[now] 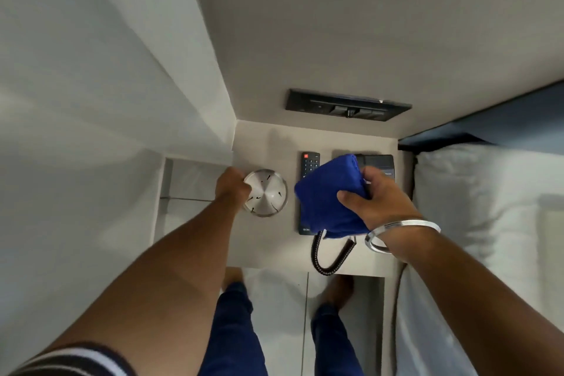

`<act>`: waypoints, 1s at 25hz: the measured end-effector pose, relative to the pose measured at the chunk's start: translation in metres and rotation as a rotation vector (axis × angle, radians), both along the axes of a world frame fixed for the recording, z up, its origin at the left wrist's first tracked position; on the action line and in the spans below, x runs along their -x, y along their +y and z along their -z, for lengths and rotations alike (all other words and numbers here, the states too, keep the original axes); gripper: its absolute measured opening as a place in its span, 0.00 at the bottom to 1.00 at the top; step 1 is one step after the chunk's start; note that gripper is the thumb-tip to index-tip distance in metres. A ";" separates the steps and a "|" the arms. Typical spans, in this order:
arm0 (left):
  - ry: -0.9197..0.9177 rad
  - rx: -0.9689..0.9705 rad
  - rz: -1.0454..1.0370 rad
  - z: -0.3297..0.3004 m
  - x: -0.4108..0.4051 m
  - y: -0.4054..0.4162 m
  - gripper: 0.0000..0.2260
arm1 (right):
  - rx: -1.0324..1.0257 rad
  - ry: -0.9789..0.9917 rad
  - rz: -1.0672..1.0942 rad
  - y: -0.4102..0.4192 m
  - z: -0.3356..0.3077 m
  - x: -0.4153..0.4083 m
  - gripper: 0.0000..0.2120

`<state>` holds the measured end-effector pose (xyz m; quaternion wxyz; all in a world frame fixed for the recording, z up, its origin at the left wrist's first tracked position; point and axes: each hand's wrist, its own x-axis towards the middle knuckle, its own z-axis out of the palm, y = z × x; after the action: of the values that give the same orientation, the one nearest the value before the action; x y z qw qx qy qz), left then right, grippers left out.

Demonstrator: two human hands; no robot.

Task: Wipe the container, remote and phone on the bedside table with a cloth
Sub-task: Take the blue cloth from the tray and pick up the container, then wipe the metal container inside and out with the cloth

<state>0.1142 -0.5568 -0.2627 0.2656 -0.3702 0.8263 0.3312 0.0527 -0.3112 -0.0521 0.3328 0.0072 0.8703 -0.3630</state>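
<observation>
- The left hand (232, 185) is closed on the rim of the round metal container (266, 193), gripping its edge at nine o'clock; the container sits on the left part of the bedside table (274, 241).
- The right hand (378, 198) holds a folded blue cloth (328, 201), thumb and fingers pinched on its right edge, above the table.
- The black remote (310, 163) lies at three o'clock from the container, its lower half hidden by the cloth.
- The dark phone (380, 163) lies just right of the remote, mostly covered by cloth and hand; its coiled cord (331, 256) loops toward six o'clock.
- A metal bangle (403, 230) circles the right wrist.
- A pillow (488, 207) lies at three o'clock from the table.
</observation>
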 end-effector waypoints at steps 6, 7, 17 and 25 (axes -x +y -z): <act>0.099 -0.384 -0.409 -0.082 -0.014 0.002 0.08 | 0.071 0.127 0.077 -0.006 -0.104 -0.002 0.05; 0.179 -0.483 -0.548 -0.115 -0.016 0.007 0.05 | 0.111 0.174 0.078 -0.009 -0.129 -0.003 0.04; 0.836 -1.518 -0.543 -0.436 -0.034 0.029 0.25 | 0.242 0.961 -0.491 -0.045 -0.351 -0.041 0.23; 1.018 -1.900 -0.447 -0.577 -0.039 0.063 0.38 | 0.050 1.196 -0.857 -0.037 -0.454 -0.072 0.21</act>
<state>0.1530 -0.4940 0.3142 0.0048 0.0238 0.1618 0.9865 0.1246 -0.3483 0.4021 -0.0860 -0.5403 0.8211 -0.1628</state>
